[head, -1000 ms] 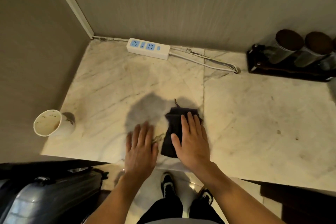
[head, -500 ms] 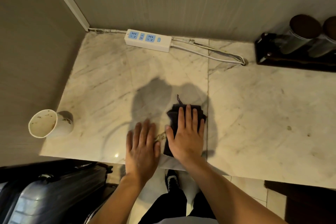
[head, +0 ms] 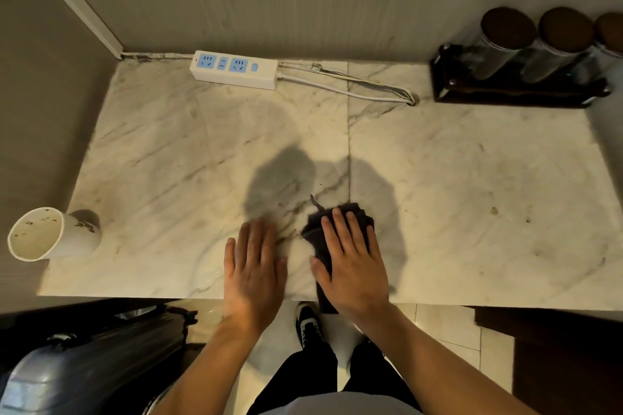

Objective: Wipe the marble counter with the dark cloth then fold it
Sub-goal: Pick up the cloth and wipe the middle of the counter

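A stained paper cup (head: 54, 234) and power strip (head: 234, 69) sit well clear. My right hand (head: 350, 263) presses flat, fingers spread, on the folded dark cloth (head: 312, 234) (overhanging the marble counter (head: 472, 195) edge); my left hand (head: 253, 269) lies open beside it.

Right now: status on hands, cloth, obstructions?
Right hand flat on dark cloth, fingers spread. Left hand flat on bare marble counter. Cloth bunched at front edge. Paper cup far left, not in the way.

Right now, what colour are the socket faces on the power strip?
Light blue, set in a white body, on the power strip against the back wall; the head view shows it clearly.
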`<state>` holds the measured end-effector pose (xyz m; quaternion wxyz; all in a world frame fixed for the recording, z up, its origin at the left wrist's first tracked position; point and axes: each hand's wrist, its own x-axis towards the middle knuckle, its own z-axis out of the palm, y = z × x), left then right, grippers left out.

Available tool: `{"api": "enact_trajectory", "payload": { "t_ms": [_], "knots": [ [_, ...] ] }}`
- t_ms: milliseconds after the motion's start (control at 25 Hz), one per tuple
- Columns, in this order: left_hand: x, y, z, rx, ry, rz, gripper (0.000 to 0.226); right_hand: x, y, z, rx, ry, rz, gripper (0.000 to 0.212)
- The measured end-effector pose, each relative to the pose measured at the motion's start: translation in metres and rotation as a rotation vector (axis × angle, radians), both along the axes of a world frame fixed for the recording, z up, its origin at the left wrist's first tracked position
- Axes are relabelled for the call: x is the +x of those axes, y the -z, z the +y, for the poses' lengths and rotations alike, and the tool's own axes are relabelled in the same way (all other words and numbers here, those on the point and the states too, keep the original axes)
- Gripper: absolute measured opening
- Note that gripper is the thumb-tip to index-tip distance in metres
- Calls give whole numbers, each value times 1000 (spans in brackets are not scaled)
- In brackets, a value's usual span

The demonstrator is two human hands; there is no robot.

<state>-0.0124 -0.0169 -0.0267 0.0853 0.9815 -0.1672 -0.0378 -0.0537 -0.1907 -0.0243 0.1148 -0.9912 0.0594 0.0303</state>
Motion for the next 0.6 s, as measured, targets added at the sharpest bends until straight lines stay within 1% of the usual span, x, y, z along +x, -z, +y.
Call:
{"api": "enact_trajectory", "payload": {
  "t_ms": [200,400,600],
  "knots": [
    [-13,-2,-29,-34,34,18,58,-20,-2,-44,-8,-175,-4,66],
    [-22,-2,-49,-49,59,42,59,-21,-4,-83,-33,-349,-8,63],
    [-26,-2,-65,-64,56,58,59,-7,-4,-100,-30,-437,-26,62]
  ]
}}
